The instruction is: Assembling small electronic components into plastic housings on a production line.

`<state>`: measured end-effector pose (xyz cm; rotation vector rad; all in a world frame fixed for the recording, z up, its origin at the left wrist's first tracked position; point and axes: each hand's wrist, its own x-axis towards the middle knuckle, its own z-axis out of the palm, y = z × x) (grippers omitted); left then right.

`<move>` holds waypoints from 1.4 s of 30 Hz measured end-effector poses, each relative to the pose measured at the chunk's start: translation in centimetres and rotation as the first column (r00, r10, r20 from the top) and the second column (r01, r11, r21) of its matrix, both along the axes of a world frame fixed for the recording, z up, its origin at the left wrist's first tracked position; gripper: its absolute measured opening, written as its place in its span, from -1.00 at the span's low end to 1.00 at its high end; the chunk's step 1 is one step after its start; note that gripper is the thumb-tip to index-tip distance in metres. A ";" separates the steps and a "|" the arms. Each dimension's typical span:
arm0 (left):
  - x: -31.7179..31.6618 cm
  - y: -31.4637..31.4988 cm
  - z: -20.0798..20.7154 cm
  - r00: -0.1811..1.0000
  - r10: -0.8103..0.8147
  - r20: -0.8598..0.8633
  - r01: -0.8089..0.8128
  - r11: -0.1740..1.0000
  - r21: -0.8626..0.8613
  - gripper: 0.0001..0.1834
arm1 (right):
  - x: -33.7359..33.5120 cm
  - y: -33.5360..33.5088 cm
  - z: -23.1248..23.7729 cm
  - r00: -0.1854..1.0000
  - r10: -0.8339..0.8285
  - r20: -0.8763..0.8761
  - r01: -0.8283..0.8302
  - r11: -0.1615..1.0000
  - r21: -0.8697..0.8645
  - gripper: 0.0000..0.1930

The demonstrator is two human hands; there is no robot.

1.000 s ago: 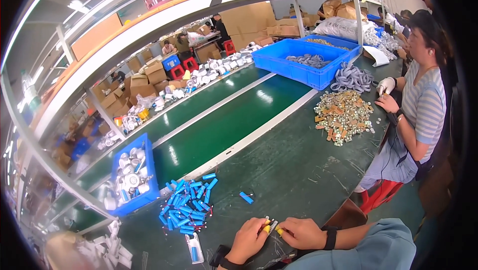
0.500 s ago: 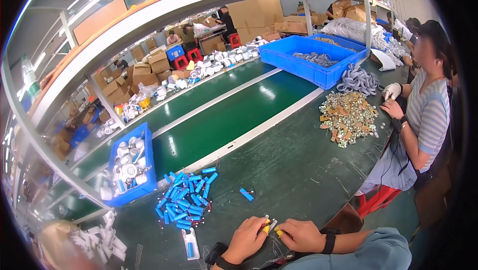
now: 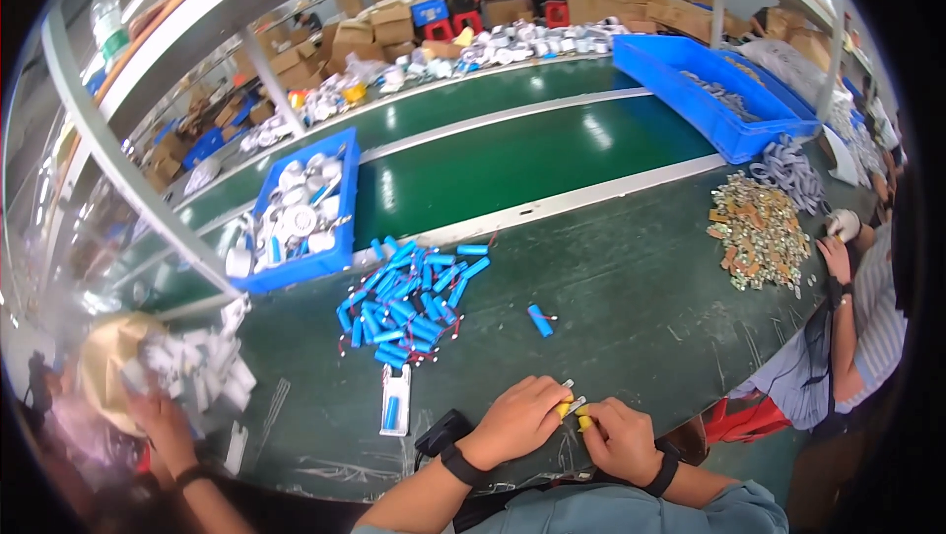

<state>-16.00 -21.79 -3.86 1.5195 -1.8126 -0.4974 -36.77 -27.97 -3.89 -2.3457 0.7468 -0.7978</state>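
Over green bench [image 3: 631, 307], left hand [image 3: 517, 423] pinches small pale part [image 3: 577, 403]; right hand [image 3: 625, 443] curled beside, its grip unclear

Covering most of a small pale piece [image 3: 577, 403] with the left hand [image 3: 517, 423] and right hand [image 3: 623, 442], leaving its shape too small to tell. Burying some of the blue cylinders [image 3: 406, 309] beneath others. Blurring the white parts [image 3: 202, 365] and a tan rounded thing [image 3: 108, 368] at lower left. Cutting off a neighbour's forearm [image 3: 215, 506] at the bottom edge and a co-worker's striped top [image 3: 880, 309] at the right rim.
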 end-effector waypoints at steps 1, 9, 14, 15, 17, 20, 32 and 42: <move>0.1 0.2 0.0 1.000 -0.003 0.000 0.003 1.000 -0.020 -0.72 | 0.3 0.0 0.0 1.000 0.009 0.017 -0.009 1.000 0.003 -0.81; 0.3 0.1 0.1 0.996 0.073 0.042 -0.070 0.996 -0.061 -0.76 | 0.1 0.2 0.1 1.000 0.022 -0.007 -0.021 0.999 0.027 -0.81; 0.9 0.1 -0.3 0.964 0.254 0.072 -0.245 0.962 -0.121 -0.82 | 0.4 0.6 0.6 0.999 0.010 0.042 -0.012 1.000 0.029 -0.82; 0.8 0.1 -0.3 0.948 0.302 0.095 -0.288 0.947 -0.141 -0.83 | 0.4 0.6 0.6 0.999 0.025 0.043 -0.026 0.999 0.037 -0.82; 1.4 -0.1 -0.4 0.956 0.280 0.083 -0.269 0.956 -0.120 -0.81 | -0.1 0.7 0.3 0.999 -0.020 0.045 0.018 0.999 0.047 -0.81; 1.6 0.5 0.8 0.964 0.257 0.064 -0.253 0.965 -0.065 -0.75 | 0.0 0.4 0.3 0.997 -0.007 0.078 0.005 1.000 0.026 -0.81; 6.3 12.0 2.8 0.524 0.689 0.501 -0.738 0.661 -0.137 -0.55 | -0.4 -0.3 0.1 0.992 0.061 0.115 -0.061 0.998 -0.001 -0.77; 0.5 9.9 2.3 0.737 0.583 0.343 -0.617 0.787 -0.013 -0.45 | -0.4 -0.2 -0.1 0.993 0.062 0.102 -0.062 0.998 -0.009 -0.78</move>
